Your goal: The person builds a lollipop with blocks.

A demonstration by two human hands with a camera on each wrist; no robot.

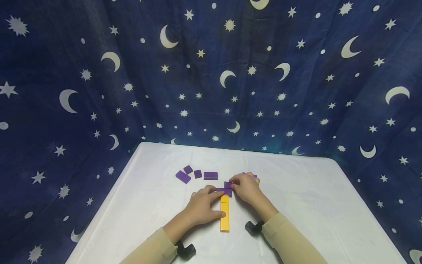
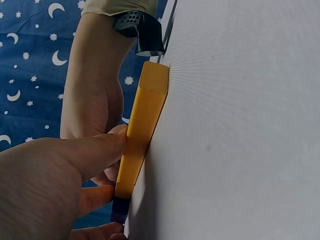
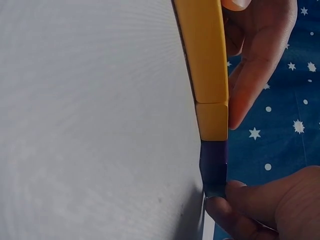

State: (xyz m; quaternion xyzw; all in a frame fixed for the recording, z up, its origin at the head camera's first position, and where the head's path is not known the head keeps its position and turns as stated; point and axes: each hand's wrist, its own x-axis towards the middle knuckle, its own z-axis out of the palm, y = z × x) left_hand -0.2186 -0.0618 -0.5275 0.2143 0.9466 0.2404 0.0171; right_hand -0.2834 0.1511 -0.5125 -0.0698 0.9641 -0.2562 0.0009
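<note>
A long yellow block [image 1: 225, 222] lies on the table, with a short yellow block [image 1: 224, 199] at its far end. Beyond them a purple rectangular block [image 1: 228, 191] lies crosswise, with a small purple block [image 1: 227, 184] against its far side. My left hand [image 1: 201, 207] is spread at the left of this row, its thumb touching the long yellow block and its index finger over the crosswise purple one. From the right, my right hand [image 1: 246, 187] pinches the small purple block between thumb and index finger, partly hiding it.
On the white table [image 1: 287, 220], several loose purple blocks lie at the back left, among them a rectangular one [image 1: 210, 176] and a small one [image 1: 197, 173]. Another purple block [image 1: 255, 176] is partly hidden behind the right hand. Star-patterned cloth [image 1: 204, 80] surrounds the table.
</note>
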